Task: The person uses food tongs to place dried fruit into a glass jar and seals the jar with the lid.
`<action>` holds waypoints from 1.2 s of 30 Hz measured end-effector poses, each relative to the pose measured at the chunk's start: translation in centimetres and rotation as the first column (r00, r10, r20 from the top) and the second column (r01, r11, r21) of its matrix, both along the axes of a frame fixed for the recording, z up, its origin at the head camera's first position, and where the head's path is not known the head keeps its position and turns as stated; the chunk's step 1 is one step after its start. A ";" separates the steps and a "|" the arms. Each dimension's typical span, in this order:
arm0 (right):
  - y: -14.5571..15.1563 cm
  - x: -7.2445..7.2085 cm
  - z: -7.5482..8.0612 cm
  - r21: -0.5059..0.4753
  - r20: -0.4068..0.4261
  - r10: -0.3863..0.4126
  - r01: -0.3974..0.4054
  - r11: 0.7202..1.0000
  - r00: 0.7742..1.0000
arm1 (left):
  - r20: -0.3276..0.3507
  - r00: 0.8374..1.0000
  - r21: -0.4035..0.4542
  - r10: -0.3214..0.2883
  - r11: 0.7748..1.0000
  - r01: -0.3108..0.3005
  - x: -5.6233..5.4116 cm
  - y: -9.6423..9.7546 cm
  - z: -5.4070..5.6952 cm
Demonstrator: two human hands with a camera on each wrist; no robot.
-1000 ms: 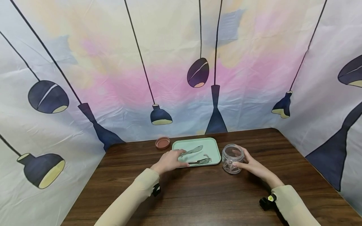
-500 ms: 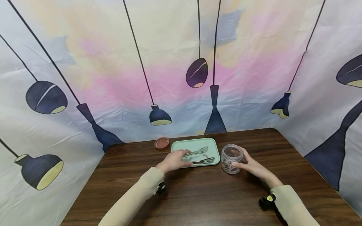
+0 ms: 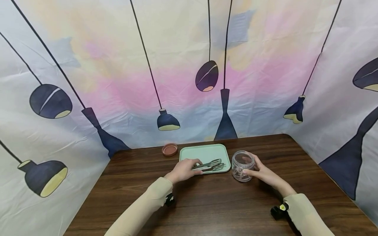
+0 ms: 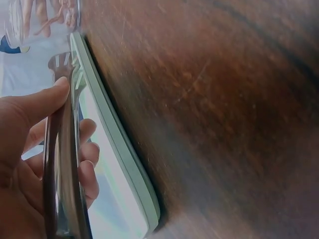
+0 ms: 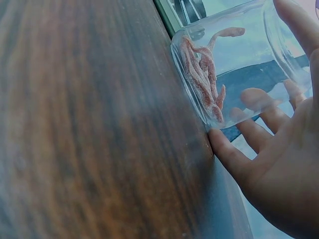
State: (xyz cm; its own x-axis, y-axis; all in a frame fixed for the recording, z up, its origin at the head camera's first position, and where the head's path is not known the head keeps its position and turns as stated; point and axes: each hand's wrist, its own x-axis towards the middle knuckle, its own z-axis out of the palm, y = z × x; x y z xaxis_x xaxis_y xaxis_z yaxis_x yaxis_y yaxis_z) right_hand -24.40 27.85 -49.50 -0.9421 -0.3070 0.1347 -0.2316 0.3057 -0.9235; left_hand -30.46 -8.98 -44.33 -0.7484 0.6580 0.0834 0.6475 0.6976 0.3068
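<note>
My left hand [image 3: 184, 170] grips metal tongs [image 3: 211, 164] with slotted ends, held low over the front of a pale green tray [image 3: 203, 150]. In the left wrist view, the thumb presses one arm of the tongs [image 4: 65, 159] and fingers lie against the other side; the two arms stand close together. Whether anything is between the tips cannot be told. My right hand [image 3: 264, 173] holds a clear, lidless jar [image 3: 242, 165] that stands upright on the table right of the tray. Several pinkish, wrinkled strips [image 5: 202, 72] lie at the jar's bottom.
A reddish-brown round lid [image 3: 169, 149] lies at the back edge of the dark wooden table [image 3: 215, 203], left of the tray. Behind the table hangs a cloth backdrop [image 3: 127, 78] printed with lamps.
The tongs' arms have come closer together, and their far arm has moved toward the tray's front. A strip seen on the tray earlier is now hidden at the tongs. The right hand has stayed put.
</note>
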 end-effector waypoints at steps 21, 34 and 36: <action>0.2 -0.2 -0.3 0.002 -0.009 0.004 -0.004 1.000 1.000 | -0.139 0.990 -0.018 0.037 0.999 -0.039 0.6 0.9 -0.1; 0.1 -0.1 -0.2 0.007 0.008 -0.009 0.008 1.000 1.000 | -0.149 0.986 0.123 0.072 0.991 -0.054 0.3 0.7 2.5; 0.1 -0.1 -0.2 0.004 0.003 -0.005 0.005 1.000 1.000 | -0.156 0.985 0.148 0.077 0.987 -0.054 0.3 0.6 3.0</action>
